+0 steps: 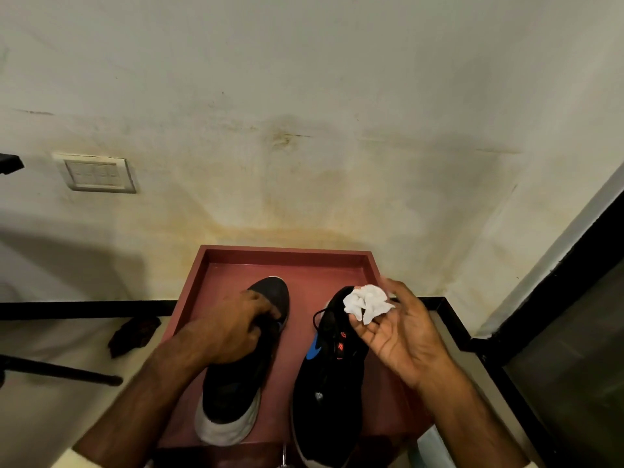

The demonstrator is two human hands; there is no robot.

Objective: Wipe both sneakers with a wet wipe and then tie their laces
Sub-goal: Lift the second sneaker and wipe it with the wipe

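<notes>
Two black sneakers stand side by side in a dark red tray, toes pointing away from me. The left sneaker has a white heel sole; my left hand rests on its upper near the laces, fingers curled down on it. The right sneaker shows a blue logo and orange marks, with loose black laces. My right hand hovers palm-up over its toe, and a crumpled white wet wipe lies at the fingertips.
The tray sits against a stained white wall. A dark crumpled object lies on the floor to the left, and a black rod below it. A black-framed edge runs along the right. A switch plate is on the wall.
</notes>
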